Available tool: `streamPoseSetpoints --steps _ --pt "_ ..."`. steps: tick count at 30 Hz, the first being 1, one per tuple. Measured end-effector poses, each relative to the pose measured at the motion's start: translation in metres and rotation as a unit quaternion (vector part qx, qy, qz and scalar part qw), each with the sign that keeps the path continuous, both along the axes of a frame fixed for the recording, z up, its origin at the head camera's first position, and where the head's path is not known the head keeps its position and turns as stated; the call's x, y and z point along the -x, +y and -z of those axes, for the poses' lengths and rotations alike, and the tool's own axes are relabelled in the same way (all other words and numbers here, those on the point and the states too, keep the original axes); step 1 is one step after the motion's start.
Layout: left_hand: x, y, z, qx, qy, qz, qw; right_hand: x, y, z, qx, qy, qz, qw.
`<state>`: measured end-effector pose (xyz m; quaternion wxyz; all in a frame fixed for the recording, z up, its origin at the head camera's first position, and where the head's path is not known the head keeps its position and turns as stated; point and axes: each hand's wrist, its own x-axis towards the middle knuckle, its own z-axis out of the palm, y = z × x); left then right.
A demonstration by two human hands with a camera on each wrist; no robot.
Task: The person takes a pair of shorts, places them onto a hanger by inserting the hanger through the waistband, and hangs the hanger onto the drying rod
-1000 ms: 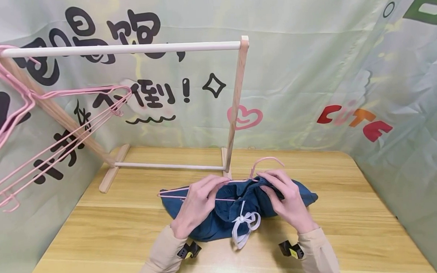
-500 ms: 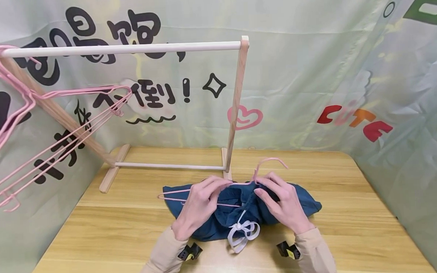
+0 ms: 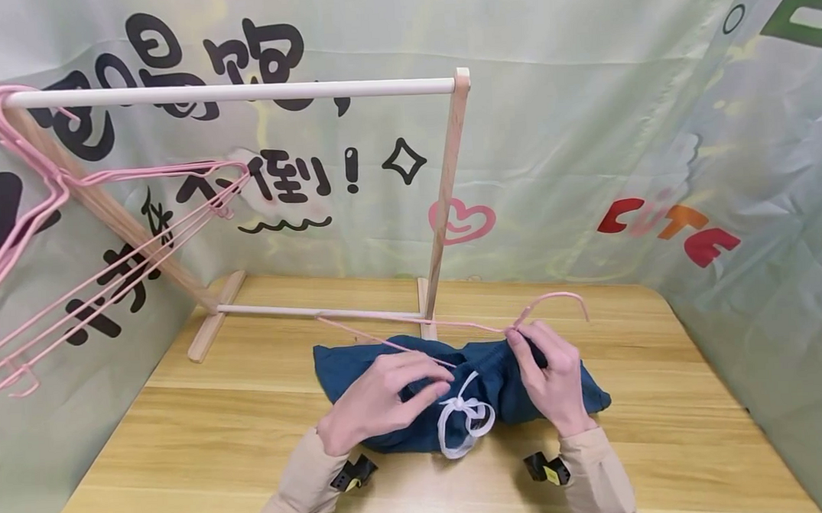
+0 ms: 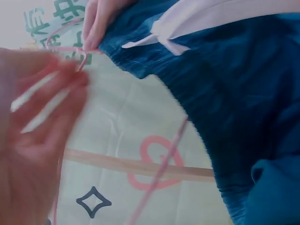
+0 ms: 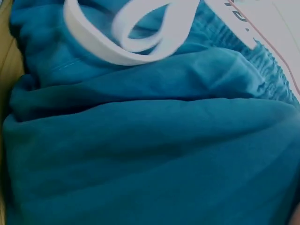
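Blue shorts (image 3: 510,405) with a gathered elastic waistband lie bunched on the table, their white drawstring (image 3: 459,402) tied in a bow. A pink clothes hanger (image 3: 529,309) runs partly inside the waistband; its left end sticks out above the cloth and its hook points right. My right hand (image 3: 552,373) pinches the hanger just below the hook, right at the waistband's edge. Over the front of the shorts, my left hand (image 3: 390,399) has loosely extended fingers and holds nothing. In the left wrist view that hand (image 4: 37,159) is blurred, beside the waistband opening.
Behind the shorts stands a drying rack with a white top rail (image 3: 252,92) and wooden legs (image 3: 446,201). Several pink hangers (image 3: 52,180) hang at its left end. Printed cloth walls (image 3: 584,126) enclose the wooden table (image 3: 665,398).
My left hand has let go of the hanger and come down toward the front of the shorts. The hanger's left end has risen out of the cloth, while its hook has shifted right with my right hand.
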<state>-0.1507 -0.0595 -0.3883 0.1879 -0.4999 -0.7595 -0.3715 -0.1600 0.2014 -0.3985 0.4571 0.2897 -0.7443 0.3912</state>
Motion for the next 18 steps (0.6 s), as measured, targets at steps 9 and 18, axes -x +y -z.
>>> streamPoseSetpoints --steps 9,18 --pt "0.001 0.0 0.009 0.141 -0.124 -0.045 0.9812 0.002 0.004 0.002 0.044 0.015 0.039 0.9982" --pt "0.005 0.001 0.016 0.105 -0.24 -0.033 0.9645 0.001 0.004 -0.002 0.071 0.029 0.05 0.9958"
